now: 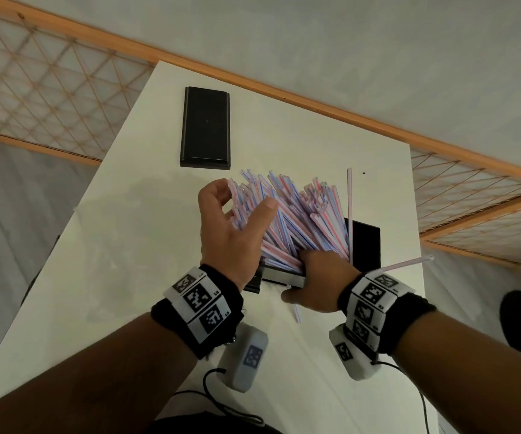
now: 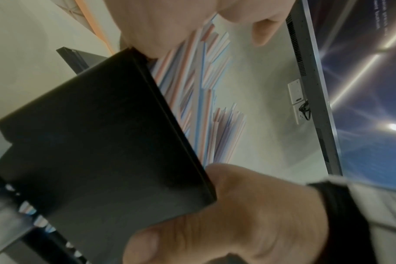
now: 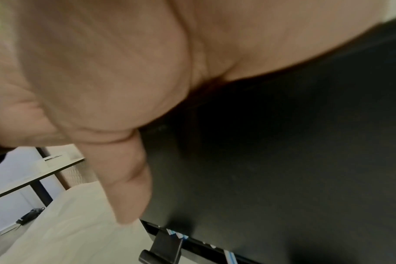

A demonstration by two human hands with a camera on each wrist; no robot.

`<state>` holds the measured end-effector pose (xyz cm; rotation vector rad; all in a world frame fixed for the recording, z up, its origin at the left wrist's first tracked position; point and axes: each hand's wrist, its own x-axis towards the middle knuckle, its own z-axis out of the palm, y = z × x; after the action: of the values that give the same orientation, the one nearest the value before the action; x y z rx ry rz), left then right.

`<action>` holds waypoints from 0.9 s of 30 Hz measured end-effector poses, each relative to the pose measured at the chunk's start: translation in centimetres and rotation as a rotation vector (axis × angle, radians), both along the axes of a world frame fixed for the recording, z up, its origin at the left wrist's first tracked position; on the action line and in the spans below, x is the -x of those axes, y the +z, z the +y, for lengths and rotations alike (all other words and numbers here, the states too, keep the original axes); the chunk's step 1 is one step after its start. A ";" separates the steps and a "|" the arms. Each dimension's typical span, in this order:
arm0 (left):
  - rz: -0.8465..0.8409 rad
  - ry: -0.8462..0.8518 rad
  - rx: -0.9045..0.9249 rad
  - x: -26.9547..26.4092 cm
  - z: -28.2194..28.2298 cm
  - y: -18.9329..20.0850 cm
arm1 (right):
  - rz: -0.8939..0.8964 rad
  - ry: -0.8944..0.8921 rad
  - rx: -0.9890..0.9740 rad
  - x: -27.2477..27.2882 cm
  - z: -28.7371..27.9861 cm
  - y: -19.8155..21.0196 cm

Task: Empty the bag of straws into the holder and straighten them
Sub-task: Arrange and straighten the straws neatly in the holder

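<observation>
Several red- and blue-striped straws (image 1: pixel 299 214) stand fanned out and uneven in a black box-shaped holder (image 1: pixel 365 242) on the white table (image 1: pixel 127 245). My left hand (image 1: pixel 243 195) wraps the left side of the bunch, fingers curled behind it and thumb (image 1: pixel 267 206) across its front. My right hand (image 1: pixel 303 277) grips the holder's near wall, fingers hidden among the straw bases. In the left wrist view the holder (image 2: pixel 102 142) fills the middle with straws (image 2: pixel 199 89) rising past it. The right wrist view has my palm and thumb (image 3: pixel 127 178) against the holder (image 3: pixel 283 160).
A flat black lid-like box (image 1: pixel 206 126) lies farther back on the table. Loose straws lie or lean near the holder: one upright at its right (image 1: pixel 350 208), one across my right wrist (image 1: pixel 406 264), one by my thumb (image 1: pixel 296 313). Wooden lattice railings (image 1: pixel 49 98) flank the table.
</observation>
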<state>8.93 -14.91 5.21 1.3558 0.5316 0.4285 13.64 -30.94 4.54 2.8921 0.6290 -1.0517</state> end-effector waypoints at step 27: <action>0.030 -0.017 -0.019 -0.1 0.3 0.6 | 0.224 -0.128 -0.304 -2.1 3.6 2.1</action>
<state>9.00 -14.64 5.76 1.3859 0.5412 0.4012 15.72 -27.33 6.59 3.1328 0.6723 -1.4280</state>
